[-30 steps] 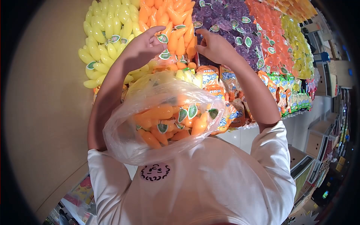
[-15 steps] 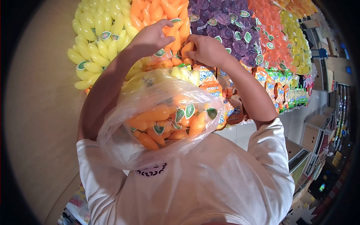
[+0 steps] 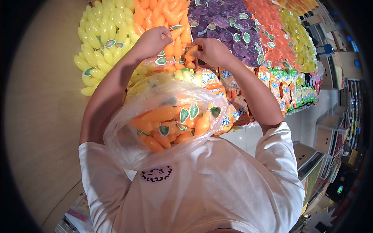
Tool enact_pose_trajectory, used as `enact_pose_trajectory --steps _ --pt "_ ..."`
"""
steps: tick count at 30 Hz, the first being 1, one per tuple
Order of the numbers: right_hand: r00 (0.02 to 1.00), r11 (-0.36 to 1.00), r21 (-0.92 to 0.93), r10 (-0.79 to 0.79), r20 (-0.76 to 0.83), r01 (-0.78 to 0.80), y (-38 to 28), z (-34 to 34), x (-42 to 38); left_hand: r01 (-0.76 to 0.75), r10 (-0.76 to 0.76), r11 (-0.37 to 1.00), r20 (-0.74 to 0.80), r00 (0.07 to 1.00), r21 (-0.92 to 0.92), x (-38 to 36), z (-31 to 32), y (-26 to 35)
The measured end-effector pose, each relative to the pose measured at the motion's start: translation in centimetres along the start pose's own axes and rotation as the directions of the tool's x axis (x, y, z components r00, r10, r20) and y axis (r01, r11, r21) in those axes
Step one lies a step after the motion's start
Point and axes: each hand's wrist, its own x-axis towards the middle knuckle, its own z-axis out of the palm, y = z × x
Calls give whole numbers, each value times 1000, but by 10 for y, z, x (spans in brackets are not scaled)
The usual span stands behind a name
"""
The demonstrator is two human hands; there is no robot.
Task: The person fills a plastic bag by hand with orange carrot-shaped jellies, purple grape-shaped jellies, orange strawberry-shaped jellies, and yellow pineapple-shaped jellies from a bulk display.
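Display [image 3: 217,23] of colored rows. Right hand [image 3: 212,51]: fingers closed around orange piece [image 3: 191,53], near display's front. Left hand [image 3: 155,40]: fingers curled nearly shut (contents unclear), over orange row [image 3: 161,13]. Clear bag [image 3: 128,145], orange-filled: before torso.

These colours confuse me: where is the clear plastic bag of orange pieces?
In the head view, the bag is left of centre, beside the left forearm and in front of the white shirt.

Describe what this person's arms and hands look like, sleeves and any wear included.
The left hand and right hand are ungloved, and no watch or bracelet shows on either wrist. The left sleeve and right sleeve are plain white, short and loose, leaving the forearms bare.
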Motion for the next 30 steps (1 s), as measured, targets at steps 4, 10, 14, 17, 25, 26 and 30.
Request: enact_pose_trajectory --steps 4,10,14,17,25,26,30 --pt "994 998 42 -45 -95 50 1 -8 5 66 -65 991 9 998 -118 -4 -6 1" --pt "989 982 191 28 -143 0 -8 -44 -8 55 -44 971 50 998 -234 -25 -26 17" --pt "971 925 379 49 -233 44 3 -57 -27 -48 14 937 -102 995 -345 -57 -63 43" --pt "966 855 514 69 -249 71 -15 -76 -55 -146 24 883 -269 963 -445 -101 -102 66" --pt "986 446 880 -54 -156 163 -67 -89 -147 -322 -18 782 -535 845 -533 -249 -62 122" --pt "990 417 898 -66 -127 143 -74 -86 -153 -352 87 812 -500 862 -466 -258 -53 116" --pt "987 447 891 -161 -3 76 -76 -55 -166 -278 236 943 -222 946 -181 -271 -30 85"
